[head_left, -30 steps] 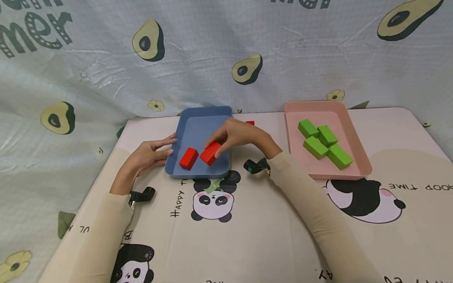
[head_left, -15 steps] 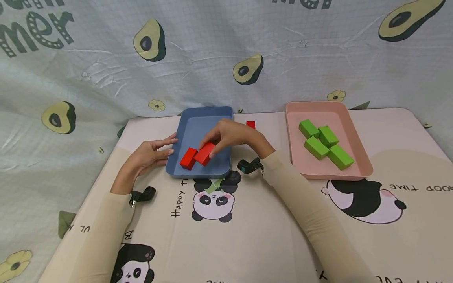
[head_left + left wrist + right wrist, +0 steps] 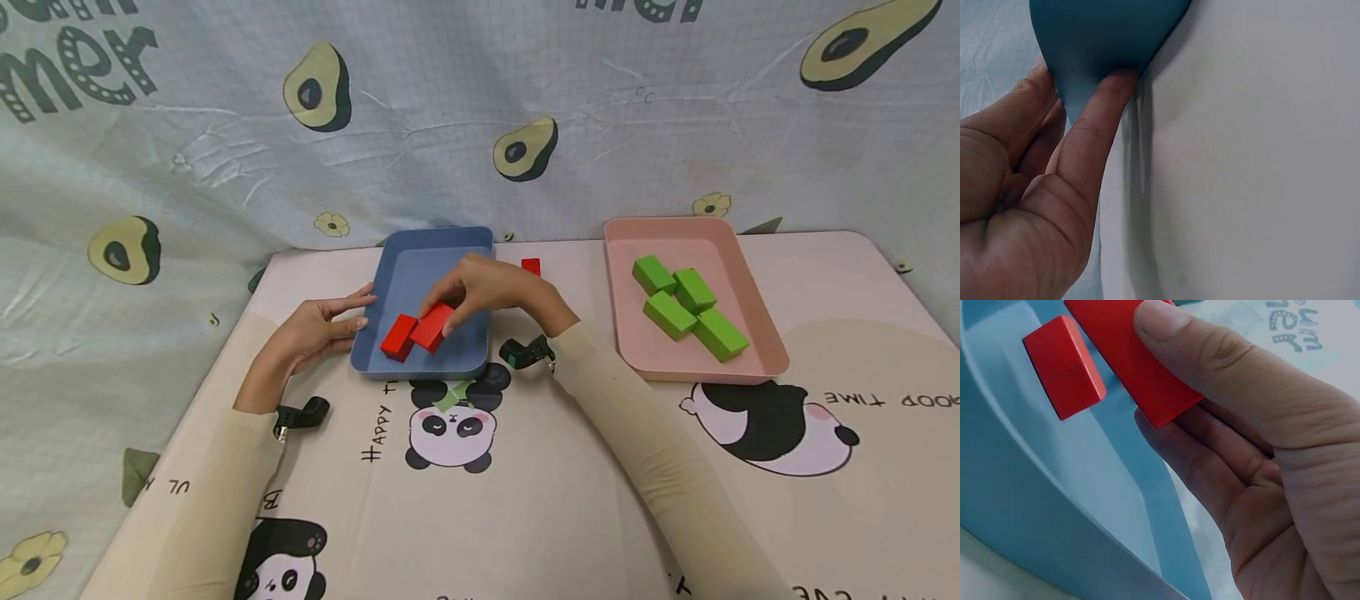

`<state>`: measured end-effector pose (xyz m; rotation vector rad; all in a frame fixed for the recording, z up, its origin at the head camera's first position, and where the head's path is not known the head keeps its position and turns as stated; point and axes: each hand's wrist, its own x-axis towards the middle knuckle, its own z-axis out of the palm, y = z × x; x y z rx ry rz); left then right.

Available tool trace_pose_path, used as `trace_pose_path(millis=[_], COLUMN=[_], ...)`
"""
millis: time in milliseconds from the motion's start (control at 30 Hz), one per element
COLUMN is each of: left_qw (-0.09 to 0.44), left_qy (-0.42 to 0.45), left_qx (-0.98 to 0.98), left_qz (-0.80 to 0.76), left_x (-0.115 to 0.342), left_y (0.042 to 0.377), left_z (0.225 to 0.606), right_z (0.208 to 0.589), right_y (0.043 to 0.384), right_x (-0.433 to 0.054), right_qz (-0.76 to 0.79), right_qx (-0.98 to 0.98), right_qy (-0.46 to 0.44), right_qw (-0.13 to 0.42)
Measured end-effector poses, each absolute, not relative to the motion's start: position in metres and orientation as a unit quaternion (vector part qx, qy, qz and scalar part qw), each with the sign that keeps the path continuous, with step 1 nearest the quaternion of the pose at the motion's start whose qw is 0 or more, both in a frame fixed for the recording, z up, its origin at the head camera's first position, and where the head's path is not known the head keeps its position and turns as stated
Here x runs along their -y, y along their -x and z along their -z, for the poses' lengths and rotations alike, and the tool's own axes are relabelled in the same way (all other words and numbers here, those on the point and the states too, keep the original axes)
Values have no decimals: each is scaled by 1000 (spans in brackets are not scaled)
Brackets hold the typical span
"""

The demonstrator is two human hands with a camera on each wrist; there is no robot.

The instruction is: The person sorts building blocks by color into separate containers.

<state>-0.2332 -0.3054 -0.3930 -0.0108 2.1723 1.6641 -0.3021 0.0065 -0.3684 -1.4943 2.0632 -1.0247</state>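
Observation:
My right hand [image 3: 483, 287] pinches a red block [image 3: 432, 327] between thumb and fingers, over the front part of the blue tray [image 3: 420, 240]. Just left of it, a second red block [image 3: 399, 337] lies on the tray floor; in the right wrist view a narrow gap shows between the held block [image 3: 1141, 369] and the lying one [image 3: 1064, 367]. My left hand [image 3: 318, 333] has its fingers extended against the tray's left side. In the left wrist view, the thumb of that hand [image 3: 1054, 181] touches the tray's outer wall [image 3: 1104, 37].
Behind my right wrist, another red block [image 3: 531, 267] lies on the table near the back edge. The pink tray [image 3: 626, 350] at the right holds several green blocks [image 3: 670, 314]. A printed curtain [image 3: 420, 108] hangs behind the table.
My right hand has moved slightly left with its red block, bringing it close to the lying one. More of the red block on the table now shows. My left hand stays in place.

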Motion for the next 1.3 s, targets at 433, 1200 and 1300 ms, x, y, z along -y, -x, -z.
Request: trace_pose_path(millis=[433, 1200, 1300], left_qw=[202, 199, 202], left_qy=[-3, 8, 7], left_qx=[-774, -776, -774], left_qz=[-600, -599, -600], left_x=[306, 304, 305], left_y=[233, 234, 234], left_z=[393, 392, 392], right_z=[370, 373, 374], right_y=[310, 329, 332], right_x=[-2, 6, 10], right_qz=[356, 350, 334], right_qx=[-738, -771, -777], right_qy=[536, 473, 472], right_qw=[202, 243, 248])
